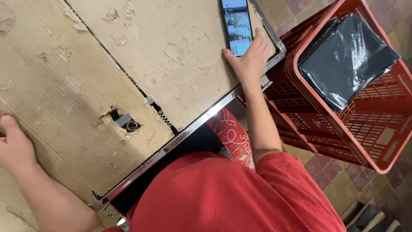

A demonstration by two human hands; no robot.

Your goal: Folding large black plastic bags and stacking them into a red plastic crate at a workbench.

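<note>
I see my left hand point(15, 144) half cut off, fingers hidden, right hand point(250, 58) fingers spread flat beside the smartphone point(237, 25), its top cropped, long axis running away from my fingertips

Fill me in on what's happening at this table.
A person in a red shirt sits at a table covered in worn cardboard. The right hand rests on a lit phone lying near the table's far corner, thumb against its edge. The left hand lies flat on the cardboard at the other end, holding nothing. Beside the table, stacked red crates hold folded black plastic bags.
</note>
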